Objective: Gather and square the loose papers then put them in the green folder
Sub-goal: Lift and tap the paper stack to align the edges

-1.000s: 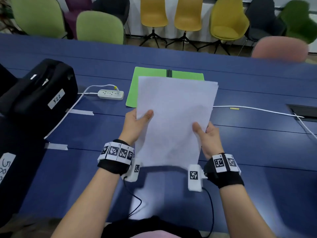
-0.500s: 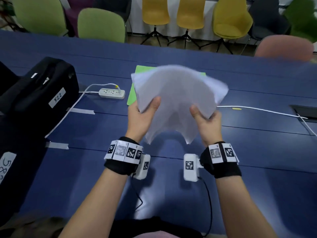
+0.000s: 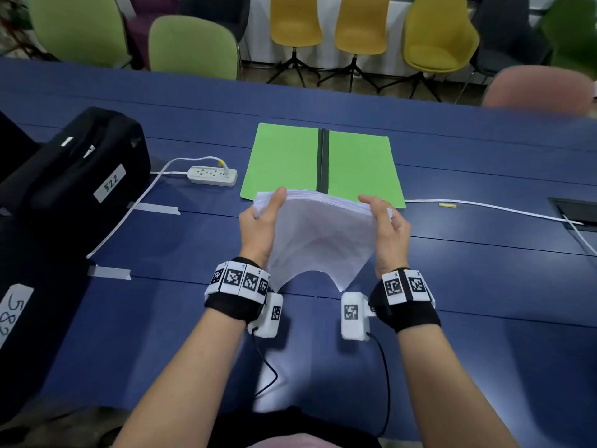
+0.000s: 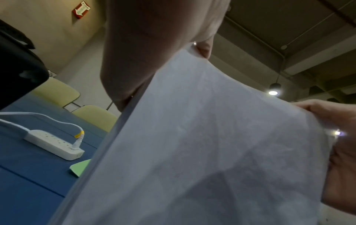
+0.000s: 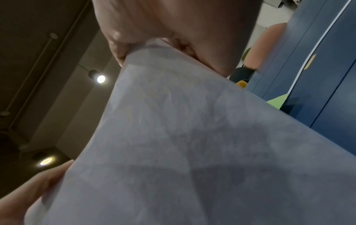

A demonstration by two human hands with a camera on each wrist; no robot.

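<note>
Papers [image 3: 318,236]: white stack, frame centre, held above blue worktop [image 3: 484,286], bowed. Left hand [image 3: 258,232] and right hand [image 3: 389,236]: fingers gripping side edges. Folder [image 3: 284,160]: green, open flat, just behind. Power strip [image 3: 211,175]: centre left.

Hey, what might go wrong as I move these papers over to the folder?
The stack of white paper sheets is bowed between your left hand and right hand, gripped only at its sides, so sheets may slip or fan out again. Its lower edge hangs curled, so it might catch the near edge of the open green folder.
</note>
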